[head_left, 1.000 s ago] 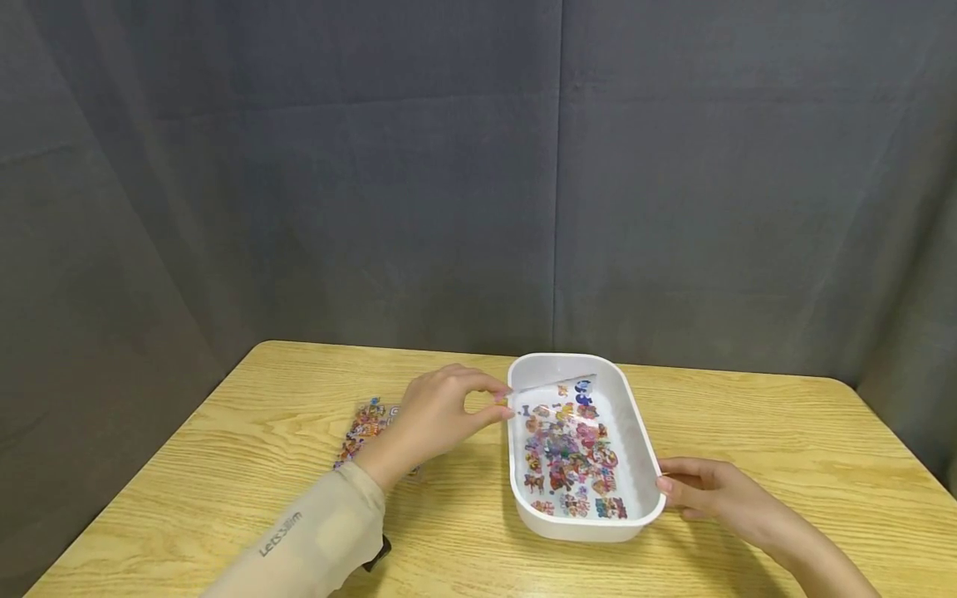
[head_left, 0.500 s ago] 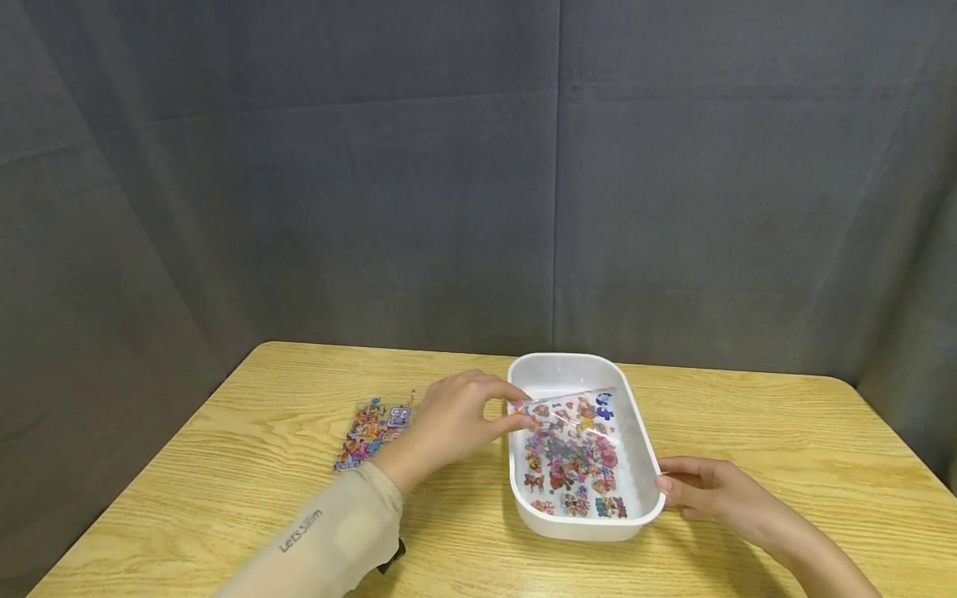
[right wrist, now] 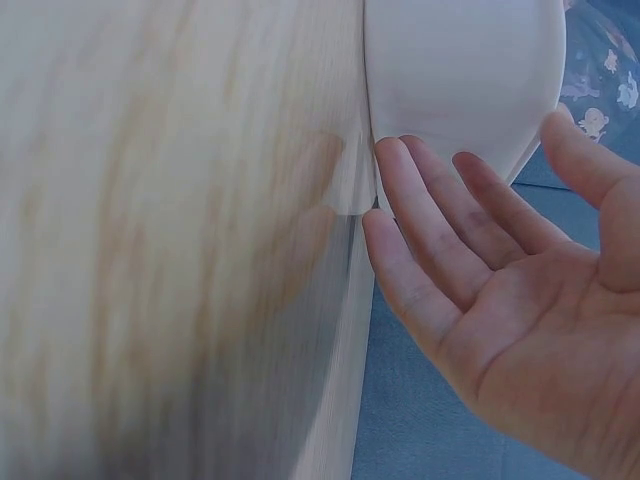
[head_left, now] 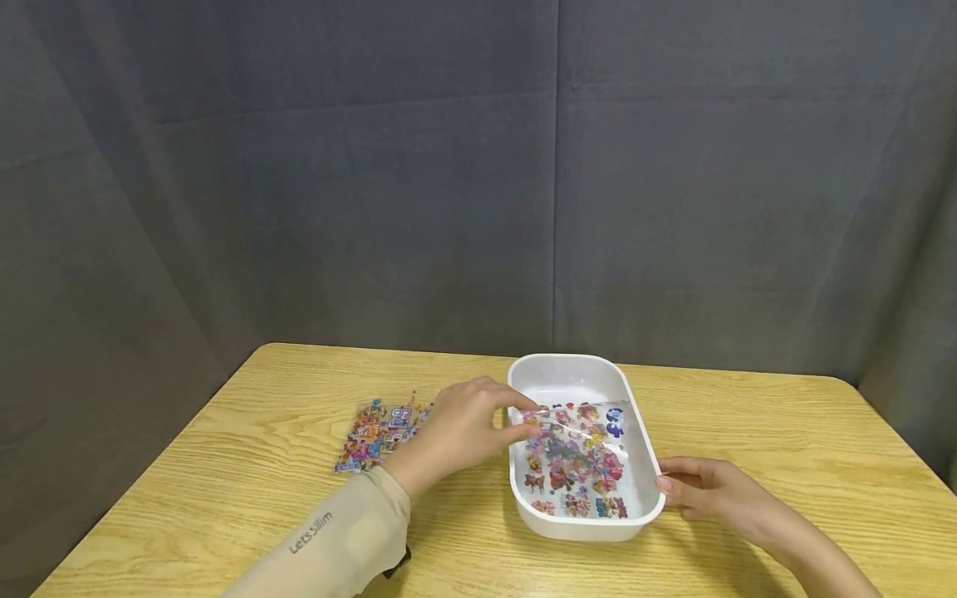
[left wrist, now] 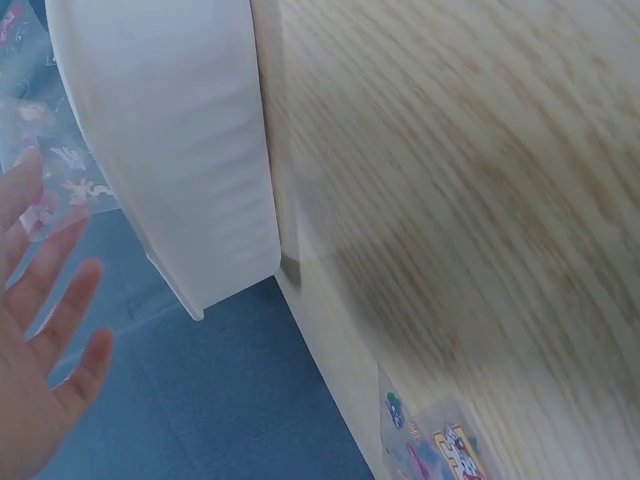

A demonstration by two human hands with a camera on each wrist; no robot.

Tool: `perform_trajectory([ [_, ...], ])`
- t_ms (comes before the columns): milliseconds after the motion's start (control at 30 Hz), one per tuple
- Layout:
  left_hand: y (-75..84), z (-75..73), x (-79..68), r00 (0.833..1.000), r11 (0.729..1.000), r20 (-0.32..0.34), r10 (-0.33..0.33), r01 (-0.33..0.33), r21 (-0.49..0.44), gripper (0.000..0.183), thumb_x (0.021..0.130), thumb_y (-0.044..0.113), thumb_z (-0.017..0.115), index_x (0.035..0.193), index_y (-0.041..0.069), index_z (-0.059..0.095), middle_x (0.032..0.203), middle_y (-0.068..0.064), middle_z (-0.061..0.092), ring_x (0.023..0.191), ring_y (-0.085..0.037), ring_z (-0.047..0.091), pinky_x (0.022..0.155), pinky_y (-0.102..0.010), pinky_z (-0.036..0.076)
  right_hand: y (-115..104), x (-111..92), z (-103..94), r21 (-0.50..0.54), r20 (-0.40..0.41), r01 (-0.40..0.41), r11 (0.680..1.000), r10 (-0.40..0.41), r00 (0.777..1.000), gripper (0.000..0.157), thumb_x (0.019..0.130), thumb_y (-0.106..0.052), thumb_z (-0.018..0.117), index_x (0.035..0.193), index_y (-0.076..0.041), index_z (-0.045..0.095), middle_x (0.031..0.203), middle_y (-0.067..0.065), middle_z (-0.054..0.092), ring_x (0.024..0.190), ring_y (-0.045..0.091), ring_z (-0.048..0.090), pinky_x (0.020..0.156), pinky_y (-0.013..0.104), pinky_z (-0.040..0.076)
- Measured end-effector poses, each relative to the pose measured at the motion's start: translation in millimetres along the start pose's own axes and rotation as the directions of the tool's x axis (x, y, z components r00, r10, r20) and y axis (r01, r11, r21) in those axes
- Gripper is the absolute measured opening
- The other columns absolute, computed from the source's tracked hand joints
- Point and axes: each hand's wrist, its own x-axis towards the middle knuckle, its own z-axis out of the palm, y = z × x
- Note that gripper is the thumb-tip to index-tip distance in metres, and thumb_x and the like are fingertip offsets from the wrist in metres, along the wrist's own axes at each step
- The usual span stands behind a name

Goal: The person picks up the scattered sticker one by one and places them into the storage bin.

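A white tray (head_left: 646,453) stands on the table, with clear sheets of colourful cartoon stickers inside. My left hand (head_left: 467,423) reaches over its left rim and pinches the far left corner of a clear sticker sheet (head_left: 591,423) between thumb and fingers. That sheet's far edge is raised, and more printed figures show below it; I cannot tell how many sheets lie there. In the left wrist view the sheet (left wrist: 60,150) hangs beyond the tray's wall. My right hand (head_left: 710,494) holds the tray's near right side, thumb on the rim and fingers against the outer wall.
Another clear sticker sheet (head_left: 374,436) lies flat on the wooden table (head_left: 299,399), left of the tray and partly behind the left arm. A dark grey curtain (head_left: 449,208) hangs behind the table.
My left hand has moved right and slightly nearer, drawing the sheet's raised far edge toward me inside the tray. The tray and right hand have stayed in place.
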Motion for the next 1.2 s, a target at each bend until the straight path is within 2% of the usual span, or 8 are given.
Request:
perform_trajectory([
  [267, 1.8, 3.3, -1.4, 1.000, 1.000, 0.021, -0.008, 0.007, 0.024, 0.033, 0.086, 0.050, 0.073, 0.112, 0.030, 0.076, 0.111, 0.013, 0.071, 0.101, -0.010, 0.063, 0.083, -0.035, 0.052, 0.6, 0.5, 0.2, -0.001, 0.001, -0.001, 1.000, 0.001, 1.000, 0.060, 0.102, -0.026, 0.057, 0.136, 0.021, 0.042, 0.121, 0.028, 0.064, 0.108, 0.035, 0.065, 0.084, 0.049, 0.055],
  [467, 1.3, 6.4, -1.9, 0.999, 0.999, 0.036, 0.017, -0.019, 0.048, 0.032, 0.086, 0.050, 0.073, 0.111, 0.030, 0.076, 0.109, 0.013, 0.071, 0.099, -0.009, 0.063, 0.079, -0.032, 0.052, 1.2, -0.5, 1.5, 0.000, 0.000, 0.005, 1.000, -0.005, 1.000, 0.059, 0.102, -0.025, 0.057, 0.136, 0.021, 0.042, 0.121, 0.028, 0.064, 0.109, 0.035, 0.065, 0.084, 0.048, 0.055],
  [833, 0.3, 8.6, -2.9, 0.998, 0.998, 0.057, 0.025, -0.029, 0.065, 0.031, 0.088, 0.050, 0.072, 0.113, 0.033, 0.075, 0.113, 0.014, 0.070, 0.105, -0.010, 0.063, 0.085, -0.034, 0.052, 1.7, -0.3, 0.5, -0.012, 0.004, 0.013, 1.000, -0.013, 1.000, 0.060, 0.102, -0.024, 0.057, 0.136, 0.022, 0.040, 0.121, 0.029, 0.063, 0.108, 0.037, 0.065, 0.083, 0.049, 0.055],
  [1200, 1.1, 9.0, -3.1, 0.998, 0.997, 0.049, 0.036, -0.039, 0.063, 0.033, 0.086, 0.048, 0.074, 0.114, 0.032, 0.075, 0.115, 0.013, 0.070, 0.107, -0.011, 0.063, 0.088, -0.036, 0.052, 1.2, 0.3, -0.4, -0.012, -0.001, -0.003, 1.000, 0.003, 1.000, 0.062, 0.102, -0.026, 0.057, 0.136, 0.023, 0.040, 0.119, 0.028, 0.064, 0.107, 0.036, 0.065, 0.083, 0.048, 0.055],
])
